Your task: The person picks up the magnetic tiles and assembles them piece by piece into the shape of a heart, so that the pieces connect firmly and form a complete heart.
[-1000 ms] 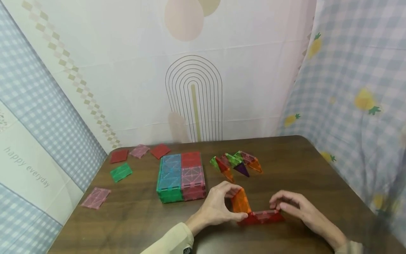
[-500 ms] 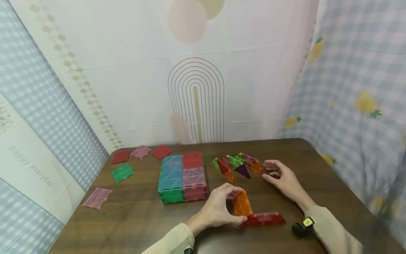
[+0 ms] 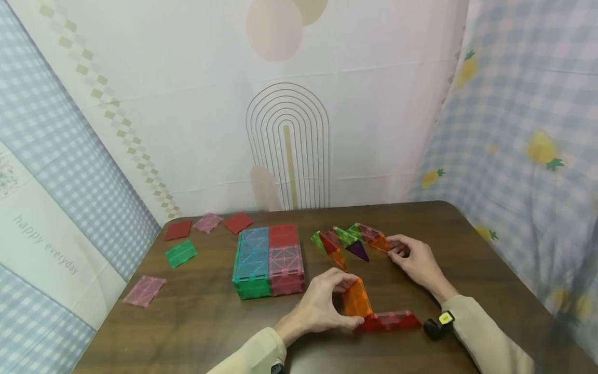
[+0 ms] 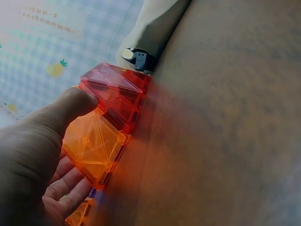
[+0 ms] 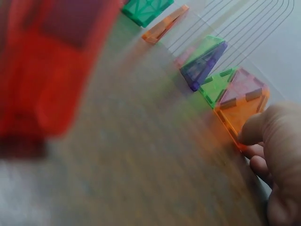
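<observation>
My left hand (image 3: 322, 301) holds an orange magnetic tile (image 3: 356, 300) on edge between thumb and fingers. Red magnetic tiles (image 3: 392, 321) stand against its right end, low on the table. Seen from the left wrist, the thumb lies over where the orange tile (image 4: 94, 143) meets the red ones (image 4: 115, 96). Farther back, my right hand (image 3: 416, 259) pinches an orange triangular tile (image 3: 380, 244) at the right end of a group of small tiles. In the right wrist view this triangle (image 5: 242, 115) leans beside green and pink pieces, with a purple triangle (image 5: 204, 68) farther along.
Left of my left hand stands a flat box of joined tiles (image 3: 252, 259), blue, red, pink and green. Loose square tiles lie farther left, among them a green one (image 3: 181, 253) and a pink one (image 3: 145, 291). A patterned cloth (image 3: 374, 130) hangs behind the brown table (image 3: 196, 332).
My right hand has left the red tiles, moved back to the small tile group and taken hold of the orange triangle. My left hand keeps its grip on the orange tile.
</observation>
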`<state>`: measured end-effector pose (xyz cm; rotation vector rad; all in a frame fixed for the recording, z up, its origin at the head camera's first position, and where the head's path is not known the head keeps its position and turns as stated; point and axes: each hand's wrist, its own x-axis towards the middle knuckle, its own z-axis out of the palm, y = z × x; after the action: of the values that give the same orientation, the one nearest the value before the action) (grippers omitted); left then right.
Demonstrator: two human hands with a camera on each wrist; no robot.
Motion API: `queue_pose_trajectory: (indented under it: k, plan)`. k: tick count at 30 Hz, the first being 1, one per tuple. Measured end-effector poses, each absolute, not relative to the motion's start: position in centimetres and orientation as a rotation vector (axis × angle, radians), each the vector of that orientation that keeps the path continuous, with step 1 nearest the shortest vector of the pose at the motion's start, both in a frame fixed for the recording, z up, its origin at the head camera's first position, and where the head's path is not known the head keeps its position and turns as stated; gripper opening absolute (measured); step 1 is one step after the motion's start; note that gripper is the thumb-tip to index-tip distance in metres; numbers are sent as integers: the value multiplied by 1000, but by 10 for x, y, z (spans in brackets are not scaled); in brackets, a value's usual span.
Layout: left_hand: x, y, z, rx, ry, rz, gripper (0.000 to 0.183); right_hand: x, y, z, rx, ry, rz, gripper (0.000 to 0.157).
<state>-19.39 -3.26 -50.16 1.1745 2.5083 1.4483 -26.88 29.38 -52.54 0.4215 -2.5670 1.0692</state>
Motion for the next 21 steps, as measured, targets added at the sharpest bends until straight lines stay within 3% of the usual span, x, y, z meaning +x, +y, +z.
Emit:
queue_pose_trajectory:
  k: [10, 21]
  plan:
    - [-192, -32, -500, 1172, 2512, 1450, 72, -246, 320, -521, 334, -2571, 964, 54]
    - [-193, -33, -500, 1170, 2500, 1463, 71, -202, 356, -519, 305, -2616, 960, 20]
